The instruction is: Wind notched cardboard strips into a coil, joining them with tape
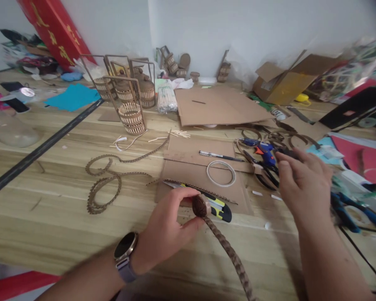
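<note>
My left hand [172, 225], with a watch on its wrist, pinches a small brown coil [199, 205] between thumb and fingers. From this coil a notched brown strip [232, 255] trails down past the bottom edge. Under the coil lies a yellow and black utility knife [221, 208] on brown cardboard [178, 167]. My right hand [303, 184] is over the right side of the table, close to a blue glue gun [266, 152] and black-handled scissors [269, 175]. Its fingers point forward, and whether they grip the dark thing beside them is unclear.
A roll of white tape [221, 173] and a pen [221, 156] lie ahead. Loose notched strips [105, 192] curl at left. Small baskets with tall handles [131, 117] stand behind them. Blue pliers [344, 211] lie at right, a cardboard box [294, 79] at the back.
</note>
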The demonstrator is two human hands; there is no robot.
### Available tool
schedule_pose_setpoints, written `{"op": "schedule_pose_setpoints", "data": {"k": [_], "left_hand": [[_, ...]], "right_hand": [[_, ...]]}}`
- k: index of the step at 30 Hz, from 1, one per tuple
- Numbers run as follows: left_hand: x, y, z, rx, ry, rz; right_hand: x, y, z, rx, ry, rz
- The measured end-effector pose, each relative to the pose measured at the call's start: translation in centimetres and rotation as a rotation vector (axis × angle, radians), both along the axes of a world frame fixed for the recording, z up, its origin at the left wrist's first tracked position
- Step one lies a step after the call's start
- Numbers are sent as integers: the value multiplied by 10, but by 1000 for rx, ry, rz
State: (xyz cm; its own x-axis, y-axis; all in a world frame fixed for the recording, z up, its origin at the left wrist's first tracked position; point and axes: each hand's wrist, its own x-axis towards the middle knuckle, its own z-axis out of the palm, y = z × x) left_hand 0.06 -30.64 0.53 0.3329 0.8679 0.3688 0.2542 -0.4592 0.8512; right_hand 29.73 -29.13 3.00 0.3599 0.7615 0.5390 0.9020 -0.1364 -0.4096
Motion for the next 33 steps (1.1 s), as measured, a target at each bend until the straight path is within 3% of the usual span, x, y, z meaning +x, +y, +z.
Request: {"op": "schedule_pose_setpoints", "data": {"k": [4, 7, 10, 14, 18, 22, 24, 30, 33], "left_hand": [[0, 1, -5, -35, -63, 24], [1, 2, -5, -54, -70, 45], [2, 3, -4, -64, -75, 81], [4, 4, -3, -59, -66, 150], [7, 3, -3, 89, 4, 148], [7, 2, -4, 192, 32, 58], [6, 3, -5, 89, -38, -35], [5, 16, -2, -615, -448, -240], [7, 20, 1, -750, -484, -324]], "right_hand": [[-12, -2, -8, 88, -164, 224], [-32, -8, -9, 131, -166, 361], [-62, -16, -9, 37, -149, 504], [-102, -27, -14, -88, -13, 826], [-122, -36, -23, -110, 228, 770], [-124, -36, -22, -52, 366, 664], [-123, -35, -20, -15, 405, 642], [-120, -35, -19, -2, 451, 660], [-121, -36, -21, -49, 450, 701]]}}
